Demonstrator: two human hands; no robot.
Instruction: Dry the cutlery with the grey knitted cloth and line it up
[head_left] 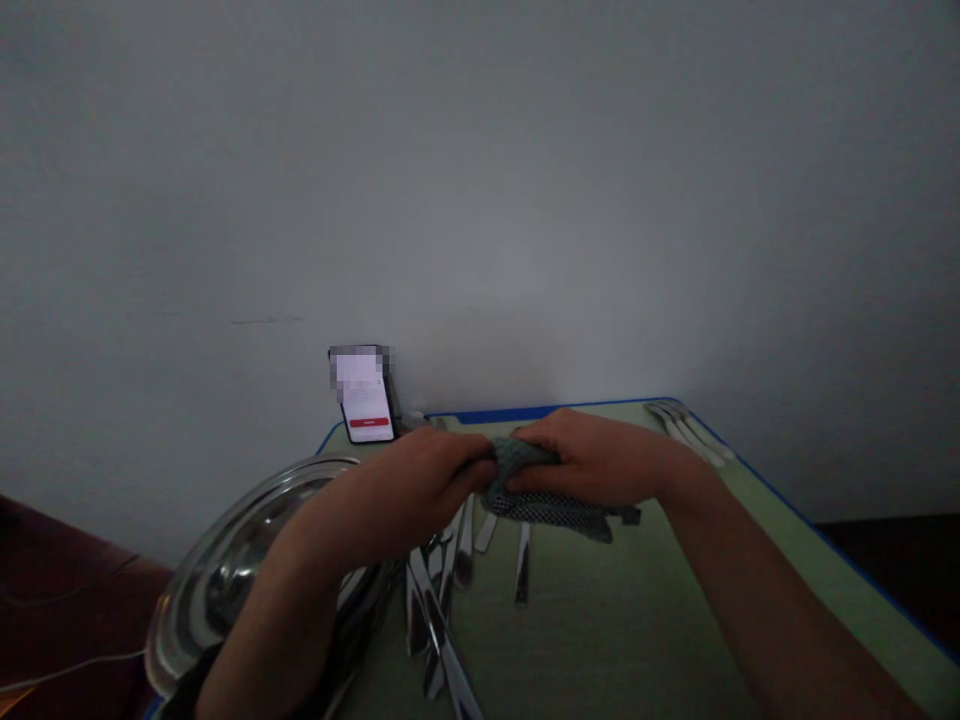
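Note:
My right hand is closed around a grey-green checked cloth, whose loose end hangs below the fingers. My left hand meets it at the cloth's left edge, its fingers pinched together. What the left fingers grip is hidden by the hand and the cloth. Below both hands lies a loose pile of shiny metal cutlery, partly covered by my left forearm. A single piece of cutlery lies apart, just right of the pile, with its upper end under the cloth.
Several forks lie side by side at the table's back right corner. A large shiny metal bowl or tray stands at the left. A lit phone leans near the wall. The green table has a blue edge.

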